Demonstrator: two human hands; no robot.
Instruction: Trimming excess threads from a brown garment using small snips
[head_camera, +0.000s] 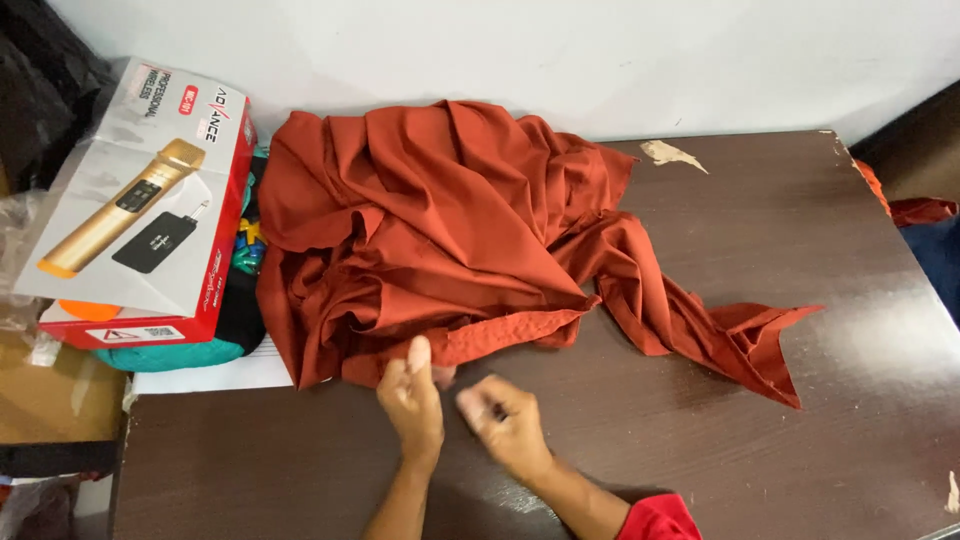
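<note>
Nearest the camera, low in the frame's middle, two bare forearms come up from the bottom edge, the right one ending in a bright red sleeve cuff (657, 518). At the near hem of the crumpled rust-orange fabric garment (440, 235), the left hand (412, 397) has its fingers curled and its thumb raised, touching the cloth's edge; it looks to pinch the hem, though the grip itself is partly hidden. Just beside it, the right hand (505, 420) lies over the dark brown wooden table (800, 250) with fingers loosely bent, holding nothing that I can make out and apart from the cloth.

Judging by how things lie, the work on the garment has barely started: it sits in a rumpled heap across the upper middle of the frame, folds running every way, with one long tail (perhaps a sleeve or sash) trailing toward the right centre. No part looks smoothed or squared yet.

Counted: one garment, two hands, one table. At the left of the frame stands one red, grey and white cardboard box picturing a gold microphone (140, 200), resting on one teal bundle (175, 353), with one white paper sheet (215, 372) beneath.
</note>
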